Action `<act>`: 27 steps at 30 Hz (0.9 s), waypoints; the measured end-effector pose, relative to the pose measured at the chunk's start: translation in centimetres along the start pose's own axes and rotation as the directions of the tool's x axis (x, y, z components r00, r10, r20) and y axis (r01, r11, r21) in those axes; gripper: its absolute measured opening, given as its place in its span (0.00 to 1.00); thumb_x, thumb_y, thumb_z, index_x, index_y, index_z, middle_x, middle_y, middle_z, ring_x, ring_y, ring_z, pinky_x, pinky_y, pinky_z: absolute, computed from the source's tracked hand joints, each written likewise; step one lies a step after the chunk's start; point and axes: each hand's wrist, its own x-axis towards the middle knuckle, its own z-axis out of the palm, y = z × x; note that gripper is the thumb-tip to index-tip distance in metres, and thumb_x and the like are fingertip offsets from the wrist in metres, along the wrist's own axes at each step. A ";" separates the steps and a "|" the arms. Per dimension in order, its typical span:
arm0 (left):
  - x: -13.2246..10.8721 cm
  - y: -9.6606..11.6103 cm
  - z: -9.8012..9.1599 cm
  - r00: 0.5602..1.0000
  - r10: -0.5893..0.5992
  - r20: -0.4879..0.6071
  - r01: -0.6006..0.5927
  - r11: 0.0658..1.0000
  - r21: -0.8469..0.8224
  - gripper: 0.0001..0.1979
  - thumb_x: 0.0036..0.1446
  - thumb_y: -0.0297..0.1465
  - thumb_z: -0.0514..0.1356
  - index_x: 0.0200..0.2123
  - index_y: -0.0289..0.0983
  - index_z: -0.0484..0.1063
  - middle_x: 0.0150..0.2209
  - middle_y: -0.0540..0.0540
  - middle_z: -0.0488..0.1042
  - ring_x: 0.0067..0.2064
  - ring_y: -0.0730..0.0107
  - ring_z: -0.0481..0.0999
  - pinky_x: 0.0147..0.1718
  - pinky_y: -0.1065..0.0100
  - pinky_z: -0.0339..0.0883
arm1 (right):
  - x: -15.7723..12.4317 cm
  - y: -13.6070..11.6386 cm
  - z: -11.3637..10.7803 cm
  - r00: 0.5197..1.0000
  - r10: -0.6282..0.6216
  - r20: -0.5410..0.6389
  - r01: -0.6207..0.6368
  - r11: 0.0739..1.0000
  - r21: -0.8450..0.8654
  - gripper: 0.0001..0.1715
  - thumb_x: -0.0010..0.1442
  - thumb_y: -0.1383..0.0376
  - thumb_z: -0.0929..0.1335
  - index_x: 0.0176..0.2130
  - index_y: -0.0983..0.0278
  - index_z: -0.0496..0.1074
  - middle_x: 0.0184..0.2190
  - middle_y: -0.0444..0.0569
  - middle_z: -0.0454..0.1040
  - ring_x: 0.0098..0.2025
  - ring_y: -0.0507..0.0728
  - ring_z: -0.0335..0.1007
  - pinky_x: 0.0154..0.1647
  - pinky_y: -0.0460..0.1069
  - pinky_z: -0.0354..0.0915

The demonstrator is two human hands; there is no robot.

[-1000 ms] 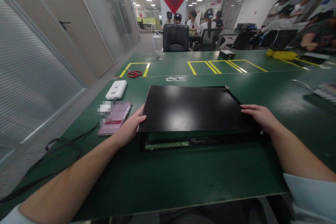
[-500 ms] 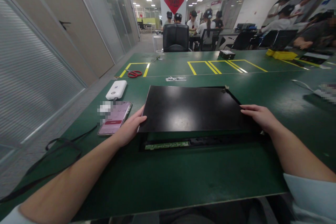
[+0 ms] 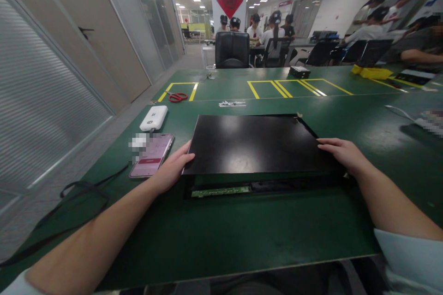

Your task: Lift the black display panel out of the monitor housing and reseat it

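A glossy black display panel [image 3: 254, 143] lies over a black frame [image 3: 277, 186], its near edge raised a little above it. A green circuit board strip [image 3: 219, 191] shows in the frame below that edge. My left hand [image 3: 175, 163] pinches the panel's left edge, thumb on top and fingers mostly hidden beneath. At the right edge my right hand [image 3: 341, 153] has its fingertips closed on the panel's side; the undersides of those fingers cannot be seen. A small light-coloured tab [image 3: 299, 115] sticks up at the far right corner.
Left of the panel lie a phone [image 3: 152, 154], a white power bank [image 3: 154, 118] and a black strap [image 3: 83, 191]. Red-handled scissors [image 3: 177, 97], small white pieces [image 3: 231, 103] and a black box [image 3: 299, 72] are farther back on the green table [image 3: 242, 235]. Other people sit beyond.
The panel's far edge has dropped slightly, and the light reflected on its surface has shifted. Both hands stay at nearly the same places on its sides.
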 end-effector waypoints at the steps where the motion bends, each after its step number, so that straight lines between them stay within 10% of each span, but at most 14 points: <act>1: 0.0 -0.2 -0.1 1.000 -0.011 -0.002 0.011 1.000 -0.009 0.32 0.56 0.40 0.63 0.64 0.41 0.76 0.70 0.47 0.71 0.75 0.38 0.58 0.73 0.48 0.51 | 0.0 0.0 0.0 1.000 -0.005 0.000 0.005 1.000 -0.007 0.15 0.45 0.63 0.76 0.37 0.59 0.84 0.40 0.50 0.85 0.47 0.63 0.79 0.57 0.57 0.69; 27: 0.0 -1.1 -0.4 0.999 -0.038 0.009 0.038 0.999 -0.021 0.33 0.59 0.40 0.63 0.67 0.41 0.72 0.64 0.45 0.77 0.69 0.38 0.69 0.69 0.48 0.58 | -0.1 -0.1 0.1 0.999 -0.035 -0.006 0.035 0.999 -0.038 0.14 0.47 0.64 0.75 0.37 0.61 0.84 0.41 0.52 0.85 0.49 0.63 0.78 0.58 0.56 0.69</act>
